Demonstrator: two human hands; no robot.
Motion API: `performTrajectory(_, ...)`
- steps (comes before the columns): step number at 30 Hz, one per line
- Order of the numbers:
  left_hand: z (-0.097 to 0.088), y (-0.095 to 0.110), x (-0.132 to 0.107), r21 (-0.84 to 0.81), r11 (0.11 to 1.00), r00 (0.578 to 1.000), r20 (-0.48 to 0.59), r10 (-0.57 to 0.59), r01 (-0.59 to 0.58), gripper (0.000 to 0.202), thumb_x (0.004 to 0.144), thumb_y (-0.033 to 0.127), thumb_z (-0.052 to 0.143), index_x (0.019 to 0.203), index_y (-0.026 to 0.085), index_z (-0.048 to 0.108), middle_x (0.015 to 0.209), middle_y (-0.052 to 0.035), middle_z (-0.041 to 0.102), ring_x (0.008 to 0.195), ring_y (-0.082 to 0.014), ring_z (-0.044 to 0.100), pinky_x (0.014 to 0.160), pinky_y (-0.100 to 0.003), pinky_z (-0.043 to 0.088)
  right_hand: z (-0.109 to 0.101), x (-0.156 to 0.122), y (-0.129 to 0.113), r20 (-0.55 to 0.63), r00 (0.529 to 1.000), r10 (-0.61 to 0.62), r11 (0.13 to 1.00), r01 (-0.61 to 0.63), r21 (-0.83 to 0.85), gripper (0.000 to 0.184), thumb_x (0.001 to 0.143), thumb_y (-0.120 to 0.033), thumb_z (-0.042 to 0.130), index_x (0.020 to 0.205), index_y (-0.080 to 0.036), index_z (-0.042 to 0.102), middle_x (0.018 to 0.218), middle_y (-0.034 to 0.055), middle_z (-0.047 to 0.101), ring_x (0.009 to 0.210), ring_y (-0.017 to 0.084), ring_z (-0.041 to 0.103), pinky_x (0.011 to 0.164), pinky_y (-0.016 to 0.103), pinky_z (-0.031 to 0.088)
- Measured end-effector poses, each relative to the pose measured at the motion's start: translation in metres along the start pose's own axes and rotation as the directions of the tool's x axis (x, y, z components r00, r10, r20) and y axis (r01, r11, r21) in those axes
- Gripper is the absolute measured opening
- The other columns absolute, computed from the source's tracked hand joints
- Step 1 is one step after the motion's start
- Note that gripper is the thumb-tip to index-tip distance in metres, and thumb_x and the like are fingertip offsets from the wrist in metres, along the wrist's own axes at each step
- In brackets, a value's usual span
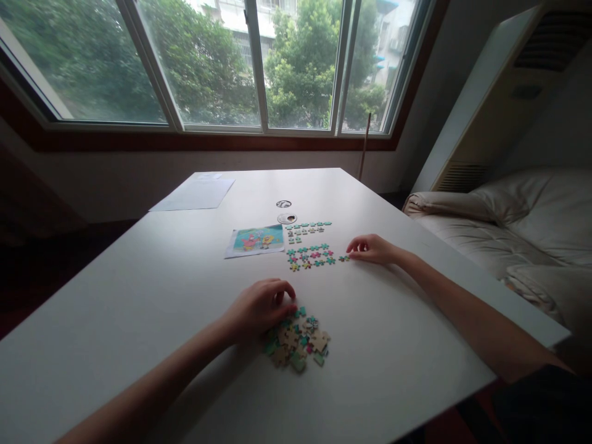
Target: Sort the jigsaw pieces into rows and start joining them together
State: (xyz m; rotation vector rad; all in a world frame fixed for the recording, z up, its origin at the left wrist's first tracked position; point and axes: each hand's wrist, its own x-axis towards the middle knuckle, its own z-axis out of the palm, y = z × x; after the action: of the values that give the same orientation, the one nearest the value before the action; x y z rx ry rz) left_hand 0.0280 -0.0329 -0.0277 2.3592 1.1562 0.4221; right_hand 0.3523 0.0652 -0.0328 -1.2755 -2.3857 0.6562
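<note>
My left hand [259, 308] rests with curled fingers on the near edge of a heap of jigsaw pieces [298, 342]; the fingertips press together on a piece I cannot make out. My right hand [370, 248] lies further out, its fingertips pinched at a single small piece [343, 258] at the right end of a laid-out row of pieces [311, 256]. A second row of sorted pieces [308, 229] lies just beyond. A colourful cartoon reference picture [256, 240] lies left of the rows.
The white table [139, 296] also carries a sheet of paper [194, 193] at the far left and two small round things [285, 211] near the middle. A cream sofa [509, 216] stands to the right, a large window [222, 61] behind.
</note>
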Motion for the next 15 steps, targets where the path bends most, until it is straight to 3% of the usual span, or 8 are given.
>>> performTrajectory(7, 0.001, 0.003, 0.0, 0.044, 0.999, 0.999, -0.029, -0.024, 0.025, 0.02, 0.075, 0.038, 0.056, 0.083, 0.02, 0.06, 0.064, 0.0027, 0.05, 0.058, -0.0112, 0.047, 0.053, -0.02, 0.034, 0.013, 0.003, 0.0, -0.082, 0.989, -0.122, 0.992, 0.125, 0.027, 0.026, 0.071, -0.037, 0.061, 0.079, -0.013, 0.066, 0.074, 0.0035, 0.058, 0.054, 0.006, 0.043, 0.051, 0.019, 0.037)
performTrajectory(15, 0.004, 0.003, 0.002, 0.022, 0.999, 0.999, -0.028, -0.039, 0.04, 0.014, 0.077, 0.031, 0.054, 0.083, 0.02, 0.06, 0.062, 0.0034, 0.05, 0.057, -0.011, 0.046, 0.054, -0.02, 0.034, 0.017, 0.004, -0.002, -0.105, 0.976, -0.193, 0.98, 0.196, 0.022, 0.026, 0.073, -0.038, 0.06, 0.078, -0.013, 0.067, 0.076, 0.0042, 0.058, 0.053, 0.005, 0.041, 0.05, 0.018, 0.036)
